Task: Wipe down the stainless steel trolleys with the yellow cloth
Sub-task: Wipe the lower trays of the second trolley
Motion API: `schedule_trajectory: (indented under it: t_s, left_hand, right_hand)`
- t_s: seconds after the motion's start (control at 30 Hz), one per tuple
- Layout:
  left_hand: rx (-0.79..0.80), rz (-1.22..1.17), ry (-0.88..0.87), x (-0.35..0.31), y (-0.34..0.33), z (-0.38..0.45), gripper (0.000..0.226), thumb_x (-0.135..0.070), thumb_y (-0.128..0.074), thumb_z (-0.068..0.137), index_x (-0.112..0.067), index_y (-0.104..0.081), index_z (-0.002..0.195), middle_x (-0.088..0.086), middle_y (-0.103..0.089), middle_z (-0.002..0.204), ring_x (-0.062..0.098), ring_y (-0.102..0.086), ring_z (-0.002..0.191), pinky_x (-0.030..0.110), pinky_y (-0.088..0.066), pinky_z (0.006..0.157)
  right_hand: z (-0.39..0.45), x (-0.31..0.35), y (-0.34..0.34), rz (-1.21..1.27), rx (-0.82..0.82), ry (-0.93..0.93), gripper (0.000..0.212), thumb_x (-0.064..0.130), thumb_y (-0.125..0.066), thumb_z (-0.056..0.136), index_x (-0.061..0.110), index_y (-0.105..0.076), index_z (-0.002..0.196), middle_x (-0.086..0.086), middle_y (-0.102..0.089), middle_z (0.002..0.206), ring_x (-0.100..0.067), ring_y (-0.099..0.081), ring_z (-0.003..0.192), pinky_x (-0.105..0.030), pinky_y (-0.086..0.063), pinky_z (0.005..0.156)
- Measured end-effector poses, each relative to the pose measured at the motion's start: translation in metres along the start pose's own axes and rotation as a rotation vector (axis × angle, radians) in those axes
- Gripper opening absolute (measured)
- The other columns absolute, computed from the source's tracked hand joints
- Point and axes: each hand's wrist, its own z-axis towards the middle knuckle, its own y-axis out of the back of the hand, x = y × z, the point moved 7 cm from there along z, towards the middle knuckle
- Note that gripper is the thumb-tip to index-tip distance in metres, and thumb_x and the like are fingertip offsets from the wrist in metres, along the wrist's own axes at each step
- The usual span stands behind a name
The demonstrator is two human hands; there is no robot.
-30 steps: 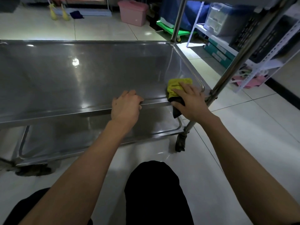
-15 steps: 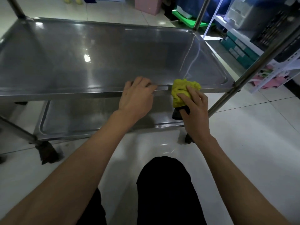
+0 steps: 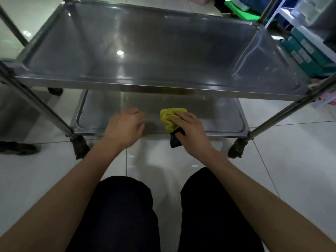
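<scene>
Left hand, centre frame: motion-blurred, fingers indistinct; contact with lower shelf cannot be told. Yellow cloth partly hidden under right hand. Trolley posts cut off at top edge. Shelving contents, upper right, cropped.

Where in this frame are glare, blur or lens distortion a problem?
Head view: ceiling-light glare spots on the trolley's upper shelf; left hand smeared by motion blur, right hand on the yellow cloth sharper; wide-angle lens bows the trolley legs outward.
</scene>
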Motion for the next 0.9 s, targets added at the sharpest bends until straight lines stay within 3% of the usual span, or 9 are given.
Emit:
schedule_trajectory:
  t_s: [0.17, 0.37, 0.57, 0.73, 0.9]
  left_hand:
    - [0.025, -0.052, 0.168, 0.08, -0.029, -0.024, 0.031, -0.023, -0.06, 0.095, -0.018, -0.067, 0.124, 0.01, -0.066, 0.124, 0.035, -0.06, 0.11, 0.045, -0.052, 0.092]
    - [0.117, -0.033, 0.249, 0.148, -0.057, -0.041, 0.031, -0.023, -0.057, 0.093, -0.025, -0.068, 0.122, 0.005, -0.064, 0.122, 0.032, -0.057, 0.112, 0.045, -0.05, 0.09]
    - [0.173, 0.024, 0.304, 0.187, -0.095, -0.049, 0.04, -0.025, -0.057, 0.093, -0.028, -0.061, 0.132, 0.002, -0.06, 0.133, 0.03, -0.052, 0.12, 0.045, -0.045, 0.093]
    - [0.215, 0.08, 0.389, 0.21, -0.117, -0.058, 0.044, -0.027, -0.058, 0.091, -0.024, -0.057, 0.135, 0.004, -0.051, 0.141, 0.031, -0.044, 0.13, 0.051, -0.042, 0.1]
    - [0.143, 0.119, 0.495, 0.229, -0.121, -0.062, 0.045, -0.03, -0.061, 0.09, -0.019, -0.055, 0.134, 0.01, -0.049, 0.137, 0.035, -0.043, 0.128, 0.054, -0.042, 0.1]
  right_hand:
    - [0.064, 0.007, -0.076, -0.031, 0.196, 0.007, 0.049, 0.011, -0.061, 0.091, 0.026, -0.057, 0.138, 0.004, -0.051, 0.147, -0.025, -0.045, 0.135, -0.043, -0.037, 0.111]
    - [0.113, 0.012, -0.143, 0.011, 0.093, -0.11, 0.05, 0.007, -0.063, 0.09, 0.022, -0.057, 0.137, -0.003, -0.052, 0.145, -0.029, -0.044, 0.133, -0.05, -0.04, 0.108]
    - [0.111, 0.008, -0.211, -0.032, 0.205, -0.176, 0.04, 0.04, -0.053, 0.098, 0.024, -0.055, 0.134, -0.007, -0.036, 0.156, -0.032, -0.032, 0.142, -0.049, -0.031, 0.114]
    - [0.102, -0.002, -0.237, -0.149, 0.291, -0.09, 0.046, 0.026, -0.042, 0.104, 0.021, -0.038, 0.15, -0.007, -0.022, 0.163, -0.03, -0.014, 0.152, -0.049, -0.027, 0.116]
    - [0.108, -0.013, -0.238, -0.14, 0.225, -0.151, 0.047, 0.021, -0.039, 0.106, 0.018, -0.035, 0.152, -0.009, -0.014, 0.165, -0.031, -0.009, 0.153, -0.05, -0.029, 0.116]
